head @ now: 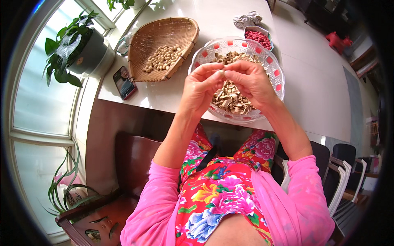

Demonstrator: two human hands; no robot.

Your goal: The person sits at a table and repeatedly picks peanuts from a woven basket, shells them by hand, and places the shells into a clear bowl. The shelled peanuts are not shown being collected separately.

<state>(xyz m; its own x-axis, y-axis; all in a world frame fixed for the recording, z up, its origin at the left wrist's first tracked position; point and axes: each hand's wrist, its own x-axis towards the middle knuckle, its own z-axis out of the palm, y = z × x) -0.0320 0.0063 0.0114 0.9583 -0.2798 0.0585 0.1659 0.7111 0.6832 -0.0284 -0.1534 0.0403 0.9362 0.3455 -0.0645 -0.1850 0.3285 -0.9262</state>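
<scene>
My left hand (pixel 203 81) and my right hand (pixel 254 80) meet fingertip to fingertip over a clear plastic bowl with red squares (pixel 278 87). Between the pinched thumbs and forefingers shows a small pale peanut (pixel 222 72), mostly covered by the fingers; whether it is in its shell I cannot tell. Broken peanut shells (pixel 232 100) fill much of the bowl below. To the left, a woven bamboo basket (pixel 166 29) holds a heap of unshelled peanuts (pixel 163 58). Shelled red peanut kernels (pixel 258 38) lie in a small container (pixel 271 43) beyond the bowl's right rim.
A phone (pixel 124 83) with a lit screen lies near the table's (pixel 154 95) left edge. Behind it stands a potted plant (pixel 89 52) by the window. A crumpled grey cloth (pixel 247 19) rests at the back. Chairs (pixel 343 153) stand to my right, a wooden one (pixel 135 160) to my left.
</scene>
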